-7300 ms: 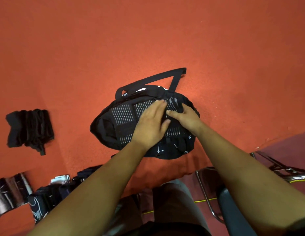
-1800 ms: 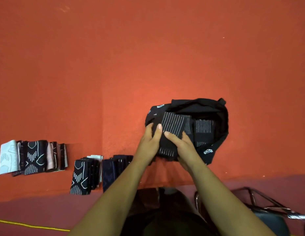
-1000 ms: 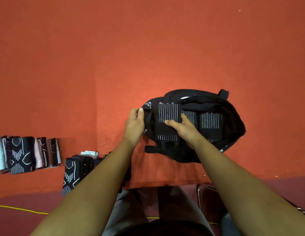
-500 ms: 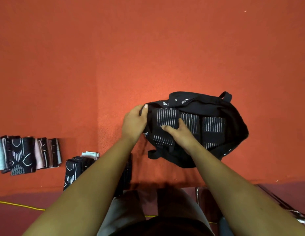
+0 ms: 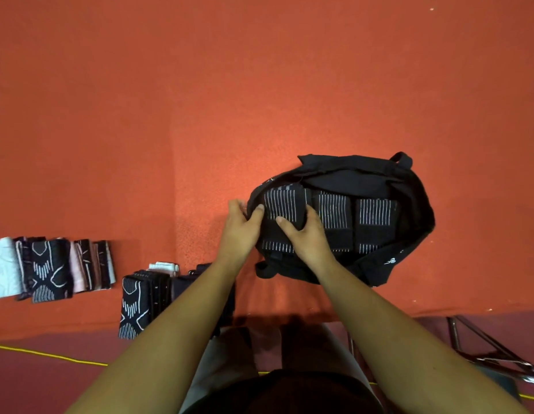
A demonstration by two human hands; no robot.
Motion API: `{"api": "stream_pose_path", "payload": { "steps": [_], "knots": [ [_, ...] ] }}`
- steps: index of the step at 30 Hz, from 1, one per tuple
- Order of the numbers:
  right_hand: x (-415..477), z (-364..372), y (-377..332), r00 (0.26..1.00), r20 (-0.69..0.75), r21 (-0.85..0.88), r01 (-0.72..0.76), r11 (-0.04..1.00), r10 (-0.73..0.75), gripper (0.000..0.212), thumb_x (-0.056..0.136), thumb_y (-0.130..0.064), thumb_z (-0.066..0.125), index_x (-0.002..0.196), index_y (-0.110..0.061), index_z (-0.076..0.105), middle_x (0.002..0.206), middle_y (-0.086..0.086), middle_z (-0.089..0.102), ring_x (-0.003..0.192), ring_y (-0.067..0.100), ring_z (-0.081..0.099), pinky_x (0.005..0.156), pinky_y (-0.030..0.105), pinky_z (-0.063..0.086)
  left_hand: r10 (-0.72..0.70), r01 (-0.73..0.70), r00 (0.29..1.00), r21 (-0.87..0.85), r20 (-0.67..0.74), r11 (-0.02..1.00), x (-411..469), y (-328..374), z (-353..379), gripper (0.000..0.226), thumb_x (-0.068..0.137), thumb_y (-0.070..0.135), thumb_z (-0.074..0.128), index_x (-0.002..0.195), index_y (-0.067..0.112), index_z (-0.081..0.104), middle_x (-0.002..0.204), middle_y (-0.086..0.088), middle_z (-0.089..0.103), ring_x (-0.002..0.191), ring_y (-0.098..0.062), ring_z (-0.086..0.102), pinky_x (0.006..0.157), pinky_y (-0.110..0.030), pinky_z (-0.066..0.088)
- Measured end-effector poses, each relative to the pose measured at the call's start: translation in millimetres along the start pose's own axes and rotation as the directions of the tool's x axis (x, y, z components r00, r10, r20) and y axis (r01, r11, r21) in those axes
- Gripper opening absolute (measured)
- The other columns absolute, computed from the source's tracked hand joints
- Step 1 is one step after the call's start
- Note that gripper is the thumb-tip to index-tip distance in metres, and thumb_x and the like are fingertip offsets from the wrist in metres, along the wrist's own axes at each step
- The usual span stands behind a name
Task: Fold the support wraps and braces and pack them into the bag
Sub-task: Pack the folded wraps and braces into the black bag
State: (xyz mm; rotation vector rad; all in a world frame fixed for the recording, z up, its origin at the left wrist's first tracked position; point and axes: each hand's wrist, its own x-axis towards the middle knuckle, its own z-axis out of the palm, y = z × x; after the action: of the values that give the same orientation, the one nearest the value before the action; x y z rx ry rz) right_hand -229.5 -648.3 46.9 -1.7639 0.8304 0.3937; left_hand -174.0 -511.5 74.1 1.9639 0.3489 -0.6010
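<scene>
On the red tabletop (image 5: 259, 85), the left grip (image 5: 240, 231) holds the black bag (image 5: 409, 198) by its left rim, thumb over the edge. The right grip (image 5: 307, 237) pinches the leftmost striped wrap (image 5: 282, 201) inside it, beside two more wraps (image 5: 332, 210).

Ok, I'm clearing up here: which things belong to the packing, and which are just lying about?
Job: black bag; three striped wraps inside it; folded stacks on the orange surface; left hand gripping the bag's rim; right hand holding the leftmost wrap.
Lying about: metal chair frame; yellow cord.
</scene>
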Motion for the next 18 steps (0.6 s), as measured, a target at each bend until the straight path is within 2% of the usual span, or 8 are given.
{"api": "stream_pose_path", "payload": {
  "steps": [2, 4, 6, 8, 11, 14, 18],
  "knots": [
    [-8, 1, -9, 0.999, -0.030, 0.002, 0.009, 1.000, -0.009, 0.100, 0.072, -0.070, 0.063, 0.151, -0.016, 0.035, 0.148, 0.008, 0.045, 0.141, 0.024, 0.037, 0.118, 0.045, 0.031, -0.004, 0.004, 1.000, -0.007, 0.027, 1.000, -9, -8, -1, 0.010, 0.095, 0.041, 0.056, 0.101, 0.033, 0.055, 0.099, 0.003, 0.068, 0.093, -0.016, 0.067, 0.087, -0.045, 0.056],
    [-17, -1, -11, 0.999, -0.014, -0.017, 0.045, 0.999, -0.046, 0.096, 0.082, -0.053, 0.070, 0.157, -0.022, 0.019, 0.155, 0.005, 0.032, 0.147, 0.021, 0.023, 0.121, 0.040, 0.023, -0.077, 0.076, 0.991, 0.019, 0.110, 0.997, -18, -16, -4, 0.023, 0.097, 0.046, 0.051, 0.118, 0.036, 0.055, 0.104, 0.000, 0.072, 0.094, -0.019, 0.070, 0.087, -0.046, 0.058],
    [-24, -2, -6, 0.994, 0.024, -0.051, 0.110, 0.993, -0.109, 0.096, 0.085, -0.043, 0.071, 0.158, -0.027, 0.011, 0.157, 0.002, 0.025, 0.148, 0.016, 0.019, 0.119, 0.035, 0.022, -0.157, 0.152, 0.975, 0.048, 0.155, 0.987, -26, -23, -7, 0.029, 0.103, 0.036, 0.047, 0.130, 0.023, 0.047, 0.088, -0.008, 0.074, 0.078, -0.025, 0.072, 0.079, -0.048, 0.061],
    [-28, -2, 1, 0.990, 0.039, -0.093, 0.140, 0.986, -0.137, 0.093, 0.088, -0.039, 0.070, 0.158, -0.024, 0.011, 0.159, 0.004, 0.024, 0.148, 0.017, 0.020, 0.118, 0.033, 0.023, -0.135, 0.120, 0.977, 0.097, 0.167, 0.988, -34, -24, -11, 0.022, 0.106, 0.020, 0.043, 0.126, 0.010, 0.044, 0.068, -0.011, 0.070, 0.059, -0.023, 0.069, 0.065, -0.039, 0.060],
    [-30, -4, 8, 0.994, 0.034, -0.118, 0.107, 0.987, -0.104, 0.086, 0.092, -0.038, 0.066, 0.158, -0.018, 0.014, 0.158, 0.008, 0.029, 0.146, 0.021, 0.025, 0.116, 0.032, 0.025, 0.025, -0.062, 0.989, 0.251, 0.147, 0.966, -44, -15, -20, 0.013, 0.104, 0.015, 0.046, 0.117, 0.016, 0.048, 0.064, -0.006, 0.066, 0.048, -0.011, 0.062, 0.054, -0.022, 0.048],
    [-31, -5, 8, 0.996, 0.027, -0.113, 0.090, 0.989, -0.087, 0.086, 0.092, -0.038, 0.067, 0.158, -0.016, 0.017, 0.156, 0.009, 0.031, 0.145, 0.022, 0.028, 0.116, 0.034, 0.026, 0.075, -0.108, 0.986, 0.234, 0.147, 0.966, -56, -7, -30, 0.016, 0.102, 0.016, 0.050, 0.116, 0.023, 0.050, 0.065, -0.005, 0.067, 0.046, -0.011, 0.058, 0.054, -0.027, 0.048],
    [-34, -8, 2, 0.999, 0.020, -0.058, 0.048, 0.997, -0.047, 0.092, 0.086, -0.046, 0.071, 0.157, -0.019, 0.020, 0.153, 0.010, 0.036, 0.142, 0.024, 0.036, 0.117, 0.041, 0.033, 0.041, -0.074, 0.986, 0.198, 0.162, 0.977, -62, -7, -32, 0.010, 0.101, 0.014, 0.050, 0.112, 0.015, 0.051, 0.059, -0.004, 0.066, 0.045, -0.019, 0.059, 0.051, -0.026, 0.049]
  ]
}}
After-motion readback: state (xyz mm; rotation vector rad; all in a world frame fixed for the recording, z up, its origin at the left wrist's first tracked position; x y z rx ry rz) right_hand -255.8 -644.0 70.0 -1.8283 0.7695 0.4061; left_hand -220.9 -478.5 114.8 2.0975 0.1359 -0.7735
